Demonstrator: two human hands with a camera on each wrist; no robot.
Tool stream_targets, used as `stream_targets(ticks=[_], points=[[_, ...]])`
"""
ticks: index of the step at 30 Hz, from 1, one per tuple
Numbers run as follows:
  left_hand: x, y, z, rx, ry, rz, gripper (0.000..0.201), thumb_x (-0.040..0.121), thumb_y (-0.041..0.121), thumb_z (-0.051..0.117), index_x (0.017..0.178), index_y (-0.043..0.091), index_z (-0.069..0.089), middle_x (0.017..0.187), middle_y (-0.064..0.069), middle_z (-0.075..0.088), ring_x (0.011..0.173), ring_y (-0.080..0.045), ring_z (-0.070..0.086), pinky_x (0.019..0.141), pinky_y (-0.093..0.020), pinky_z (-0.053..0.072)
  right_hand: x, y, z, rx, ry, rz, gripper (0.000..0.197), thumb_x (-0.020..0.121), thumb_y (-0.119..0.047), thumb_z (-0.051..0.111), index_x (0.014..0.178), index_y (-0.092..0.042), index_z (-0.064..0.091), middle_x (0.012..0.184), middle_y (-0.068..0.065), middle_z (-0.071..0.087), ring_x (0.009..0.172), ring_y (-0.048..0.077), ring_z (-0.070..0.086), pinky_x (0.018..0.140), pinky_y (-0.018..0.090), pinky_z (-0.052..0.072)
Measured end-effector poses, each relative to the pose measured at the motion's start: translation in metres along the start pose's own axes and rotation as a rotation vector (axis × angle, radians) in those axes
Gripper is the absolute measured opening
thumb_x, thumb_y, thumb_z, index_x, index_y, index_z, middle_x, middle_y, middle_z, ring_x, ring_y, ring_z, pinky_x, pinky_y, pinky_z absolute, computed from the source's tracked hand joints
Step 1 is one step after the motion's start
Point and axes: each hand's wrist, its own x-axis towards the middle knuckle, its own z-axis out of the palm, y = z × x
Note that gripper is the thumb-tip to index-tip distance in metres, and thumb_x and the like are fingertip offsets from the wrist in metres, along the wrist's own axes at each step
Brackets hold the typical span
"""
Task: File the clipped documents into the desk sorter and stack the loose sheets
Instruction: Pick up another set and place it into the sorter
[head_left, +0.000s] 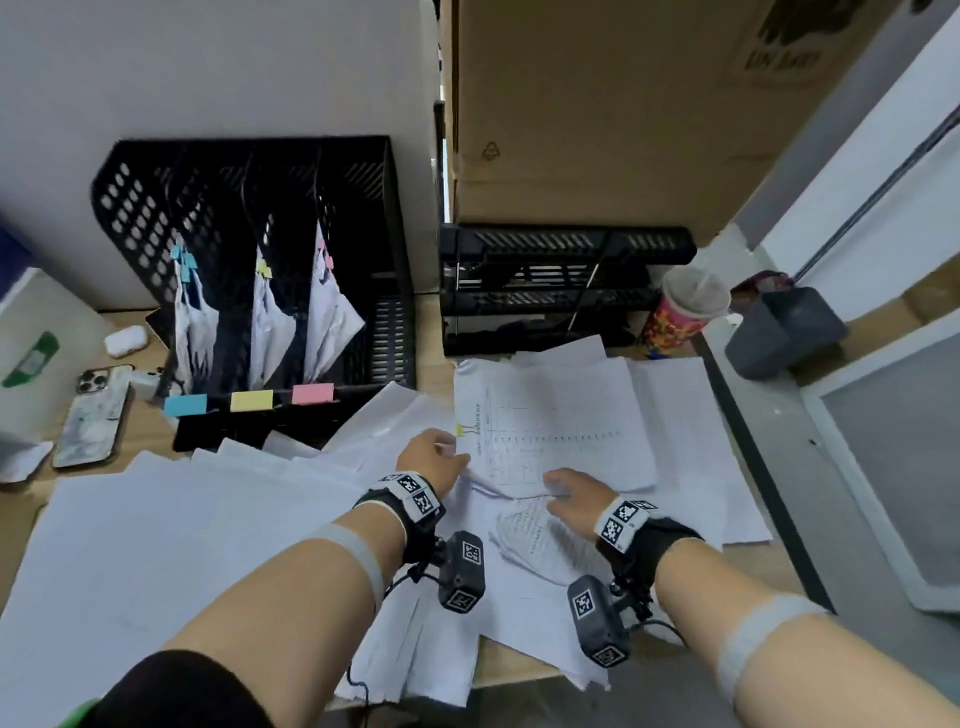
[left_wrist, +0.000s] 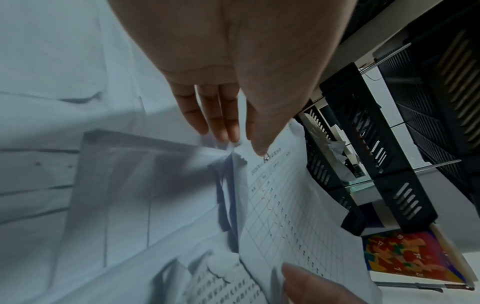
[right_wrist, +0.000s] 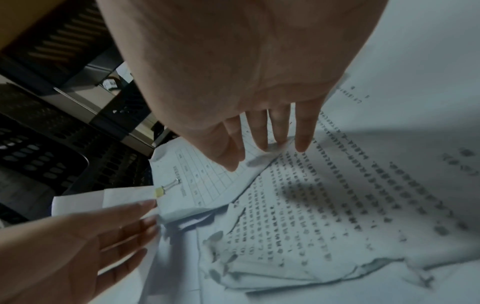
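Note:
A clipped document (head_left: 561, 431) printed with a table lies mid-desk, a yellow binder clip (head_left: 461, 429) on its left edge. My left hand (head_left: 441, 453) pinches the corner beside the clip, thumb on top (left_wrist: 241, 146). My right hand (head_left: 566, 488) rests straight fingers and thumb on the document's near edge (right_wrist: 262, 156). A crumpled printed sheet (right_wrist: 337, 205) lies under that edge. The black desk sorter (head_left: 384, 218) stands at the back left with blue, yellow and pink labels. Clipped papers stand in three of its slots. Loose sheets (head_left: 182, 519) cover the desk's left and front.
Stacked black letter trays (head_left: 561, 280) stand behind the document, under a large cardboard box (head_left: 597, 104). A colourful lidded cup (head_left: 680, 312) is at the right beside a grey bin (head_left: 779, 332). A phone (head_left: 93, 415) and an earbud case (head_left: 124, 340) lie at the left.

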Motion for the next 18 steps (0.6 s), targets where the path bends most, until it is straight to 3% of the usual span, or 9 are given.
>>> stream_targets(ticks=[3, 5, 7, 9, 11, 15, 18], points=[[0.001, 0.007, 0.011, -0.028, 0.046, 0.009, 0.021, 0.083, 0.027, 0.075, 0.090, 0.018, 0.057, 0.078, 0.002, 0.059, 0.074, -0.020, 0.057, 0.069, -0.029, 0.046, 0.007, 0.010, -0.005, -0.085, -0.009, -0.008, 0.046, 0.094, -0.017, 0.047, 0.140, -0.019, 0.046, 0.149, 0.002, 0.045, 0.133, 0.022, 0.046, 0.111, 0.033, 0.037], [-0.001, 0.015, 0.017, 0.013, 0.040, 0.060, 0.021, 0.083, 0.024, 0.073, 0.078, 0.018, 0.053, 0.070, 0.003, 0.054, 0.067, -0.019, 0.050, 0.059, -0.027, 0.038, 0.009, 0.016, -0.010, -0.081, -0.015, -0.019, 0.042, 0.093, -0.015, 0.048, 0.134, -0.021, 0.052, 0.144, 0.000, 0.050, 0.128, 0.021, 0.051, 0.107, 0.034, 0.042], [-0.006, 0.024, 0.019, 0.044, 0.012, 0.107, 0.006, 0.084, 0.017, 0.066, 0.085, 0.018, 0.060, 0.076, 0.002, 0.061, 0.074, -0.022, 0.057, 0.063, -0.026, 0.039, 0.011, 0.020, -0.018, -0.056, -0.023, -0.028, 0.040, 0.093, -0.014, 0.048, 0.132, -0.020, 0.053, 0.142, 0.000, 0.052, 0.127, 0.021, 0.052, 0.106, 0.033, 0.043], [-0.006, 0.025, 0.020, -0.009, -0.007, 0.114, 0.021, 0.083, 0.011, 0.059, 0.099, 0.020, 0.068, 0.087, -0.001, 0.071, 0.083, -0.025, 0.066, 0.074, -0.028, 0.052, 0.014, 0.019, -0.028, -0.011, 0.023, -0.038, 0.040, 0.093, -0.014, 0.048, 0.132, -0.018, 0.052, 0.141, 0.003, 0.052, 0.125, 0.022, 0.053, 0.105, 0.033, 0.043], [-0.009, 0.025, 0.014, -0.104, -0.021, 0.085, 0.034, 0.082, 0.008, 0.055, 0.108, 0.024, 0.070, 0.096, -0.004, 0.075, 0.088, -0.028, 0.071, 0.080, -0.039, 0.060, 0.016, 0.014, -0.041, 0.048, 0.155, -0.061, 0.046, 0.091, -0.013, 0.051, 0.137, -0.016, 0.046, 0.141, 0.008, 0.048, 0.125, 0.026, 0.052, 0.105, 0.033, 0.043], [-0.029, 0.022, -0.019, -0.203, -0.029, 0.030, 0.032, 0.085, 0.002, 0.049, 0.095, 0.025, 0.068, 0.099, -0.013, 0.073, 0.087, -0.035, 0.073, 0.075, -0.052, 0.062, 0.012, -0.015, -0.070, 0.006, 0.424, -0.147, 0.066, 0.086, -0.015, 0.057, 0.148, -0.016, 0.032, 0.146, 0.015, 0.035, 0.130, 0.033, 0.042, 0.108, 0.039, 0.039], [-0.043, 0.008, -0.050, -0.197, -0.024, 0.000, 0.034, 0.075, 0.006, 0.048, 0.092, 0.026, 0.069, 0.101, -0.015, 0.074, 0.093, -0.036, 0.072, 0.077, -0.055, 0.061, 0.006, -0.047, -0.079, -0.127, 0.444, -0.205, 0.075, 0.085, -0.024, 0.059, 0.152, -0.021, 0.024, 0.154, 0.009, 0.029, 0.139, 0.030, 0.033, 0.113, 0.040, 0.036]])
